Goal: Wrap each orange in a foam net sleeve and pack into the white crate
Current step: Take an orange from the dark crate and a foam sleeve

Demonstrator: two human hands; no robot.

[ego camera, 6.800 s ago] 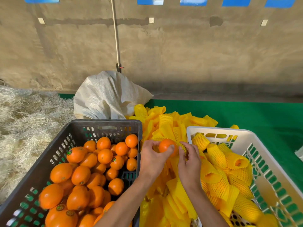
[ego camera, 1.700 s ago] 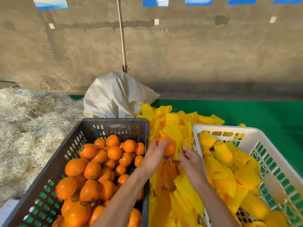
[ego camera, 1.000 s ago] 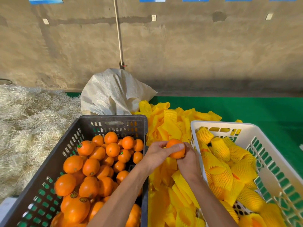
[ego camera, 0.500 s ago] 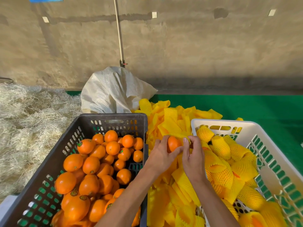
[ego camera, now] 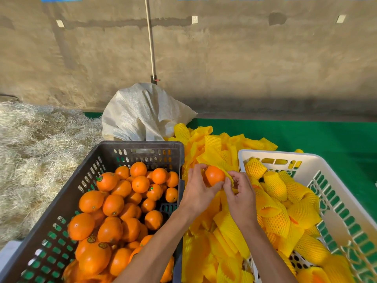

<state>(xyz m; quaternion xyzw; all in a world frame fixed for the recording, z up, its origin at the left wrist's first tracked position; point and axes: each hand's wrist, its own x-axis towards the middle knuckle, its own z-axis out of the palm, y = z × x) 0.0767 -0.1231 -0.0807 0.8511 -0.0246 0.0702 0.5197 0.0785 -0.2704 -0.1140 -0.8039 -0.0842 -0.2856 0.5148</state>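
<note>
Orange [ego camera: 214,175]: gripped by left hand [ego camera: 196,193]. Foam net sleeve [ego camera: 230,176]: pinched by right hand [ego camera: 240,198] fingers, beside white crate [ego camera: 324,166] far-left corner.

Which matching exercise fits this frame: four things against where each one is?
Things:
1. black crate
2. white crate
3. pile of empty foam sleeves
4. bare orange

Places:
A. between the two crates
B. held in the left hand, above the sleeve pile
C. on the right, holding wrapped oranges
D. on the left, full of bare oranges

Pairs: 1-D, 2-C, 3-A, 4-B
</note>
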